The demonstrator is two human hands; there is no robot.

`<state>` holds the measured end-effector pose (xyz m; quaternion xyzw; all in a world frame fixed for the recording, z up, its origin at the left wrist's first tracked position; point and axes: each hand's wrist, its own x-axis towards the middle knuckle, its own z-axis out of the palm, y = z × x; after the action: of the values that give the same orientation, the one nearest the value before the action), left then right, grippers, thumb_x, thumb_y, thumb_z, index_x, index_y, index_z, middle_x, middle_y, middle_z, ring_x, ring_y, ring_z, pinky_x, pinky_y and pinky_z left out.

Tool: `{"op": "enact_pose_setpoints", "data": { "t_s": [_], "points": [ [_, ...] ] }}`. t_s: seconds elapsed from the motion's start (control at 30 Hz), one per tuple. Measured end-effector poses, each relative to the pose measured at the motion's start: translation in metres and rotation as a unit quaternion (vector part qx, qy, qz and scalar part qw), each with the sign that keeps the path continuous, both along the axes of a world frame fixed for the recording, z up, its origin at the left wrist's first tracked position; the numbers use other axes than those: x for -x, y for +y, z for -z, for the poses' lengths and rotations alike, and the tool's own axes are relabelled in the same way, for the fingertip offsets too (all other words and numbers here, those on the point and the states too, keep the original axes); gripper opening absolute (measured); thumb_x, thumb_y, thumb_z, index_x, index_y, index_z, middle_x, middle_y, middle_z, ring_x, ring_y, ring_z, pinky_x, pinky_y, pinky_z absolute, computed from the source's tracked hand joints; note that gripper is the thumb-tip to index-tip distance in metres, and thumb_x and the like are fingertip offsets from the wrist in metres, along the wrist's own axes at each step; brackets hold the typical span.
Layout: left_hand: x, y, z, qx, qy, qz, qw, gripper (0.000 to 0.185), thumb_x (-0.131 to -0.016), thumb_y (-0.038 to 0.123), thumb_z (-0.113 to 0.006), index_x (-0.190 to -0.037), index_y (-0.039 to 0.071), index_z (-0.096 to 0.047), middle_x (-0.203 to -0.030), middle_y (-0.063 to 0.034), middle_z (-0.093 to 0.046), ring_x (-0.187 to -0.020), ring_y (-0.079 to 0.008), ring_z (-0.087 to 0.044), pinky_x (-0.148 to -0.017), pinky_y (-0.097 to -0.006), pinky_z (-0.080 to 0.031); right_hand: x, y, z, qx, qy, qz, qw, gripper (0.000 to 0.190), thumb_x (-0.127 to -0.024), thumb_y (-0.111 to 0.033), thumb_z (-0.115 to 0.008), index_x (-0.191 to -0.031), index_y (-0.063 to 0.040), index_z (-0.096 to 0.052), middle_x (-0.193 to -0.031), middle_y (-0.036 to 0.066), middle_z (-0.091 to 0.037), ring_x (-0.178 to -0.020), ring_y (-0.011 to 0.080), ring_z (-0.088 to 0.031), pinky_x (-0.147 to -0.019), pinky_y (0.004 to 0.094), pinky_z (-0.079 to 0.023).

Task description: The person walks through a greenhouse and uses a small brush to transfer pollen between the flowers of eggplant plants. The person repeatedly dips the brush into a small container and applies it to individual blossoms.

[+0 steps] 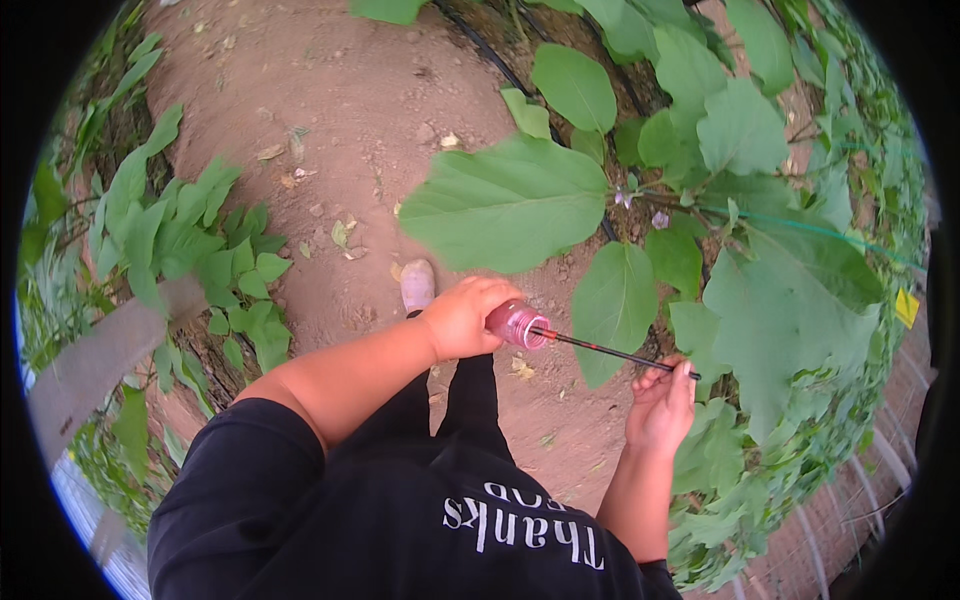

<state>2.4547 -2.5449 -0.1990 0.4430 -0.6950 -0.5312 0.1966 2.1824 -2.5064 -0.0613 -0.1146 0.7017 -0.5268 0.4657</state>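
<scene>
My left hand is wrapped around a small pink, see-through bottle. The bottle is tilted, its open threaded mouth facing right. A thin black stick with red marks runs into that mouth; its inner tip is hard to make out through the wall. At the stick's outer end, my right hand pinches it between thumb and fingers. Just beyond the hands spreads an eggplant plant with broad leaves. Small pale purple flowers show on its stems.
A dirt path with dry leaves runs ahead, my shoe on it. Leafy plants line the left, near a blurred grey post. Black irrigation tubing and green twine cross the right-hand row. A yellow card hangs far right.
</scene>
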Motion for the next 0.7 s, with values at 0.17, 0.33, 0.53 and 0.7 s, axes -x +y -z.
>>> {"op": "enact_pose_setpoints", "data": {
  "t_s": [0.17,0.33,0.53,0.7],
  "points": [
    [0.043,-0.020,0.026,-0.019,0.009,0.026,0.999,0.067,-0.065,0.014,-0.081,-0.129,0.011,-0.060,-0.139,-0.0133,-0.057,-0.127,-0.0351,-0.056,-0.106,-0.0446,-0.046,0.057,0.007,0.047,0.046,-0.070,0.065,0.994,0.028,-0.107,-0.035,-0.051,-0.098,-0.010,-0.056,-0.076,0.001,-0.054,-0.068,0.0131,-0.049,-0.063,0.0285,-0.042],
    [0.088,-0.047,0.062,-0.064,0.106,0.014,0.992,0.069,-0.068,0.008,-0.082,-0.132,0.011,-0.057,-0.146,-0.0172,-0.049,-0.130,-0.0326,-0.055,-0.106,-0.0415,-0.047,0.095,-0.001,0.065,0.108,-0.081,0.152,0.979,0.026,-0.107,-0.033,-0.049,-0.098,-0.010,-0.057,-0.077,0.001,-0.054,-0.069,0.0127,-0.048,-0.064,0.0283,-0.043],
    [0.137,-0.102,0.106,-0.064,0.237,-0.022,0.969,0.061,-0.067,0.009,-0.083,-0.124,0.011,-0.060,-0.139,-0.0187,-0.051,-0.125,-0.0326,-0.054,-0.101,-0.0414,-0.047,0.110,-0.022,0.080,0.156,-0.162,0.274,0.935,0.023,-0.107,-0.028,-0.049,-0.098,-0.007,-0.055,-0.082,0.003,-0.055,-0.071,0.0142,-0.049,-0.067,0.0288,-0.044],
    [0.151,-0.137,0.116,0.062,0.147,0.006,0.987,0.060,-0.060,0.015,-0.085,-0.117,0.013,-0.065,-0.146,-0.0210,-0.047,-0.128,-0.0336,-0.053,-0.103,-0.0442,-0.045,0.110,-0.022,0.089,0.230,-0.100,0.172,0.952,0.023,-0.108,-0.027,-0.049,-0.101,-0.006,-0.055,-0.084,0.004,-0.055,-0.072,0.0147,-0.049,-0.068,0.0291,-0.044]
  ]
}}
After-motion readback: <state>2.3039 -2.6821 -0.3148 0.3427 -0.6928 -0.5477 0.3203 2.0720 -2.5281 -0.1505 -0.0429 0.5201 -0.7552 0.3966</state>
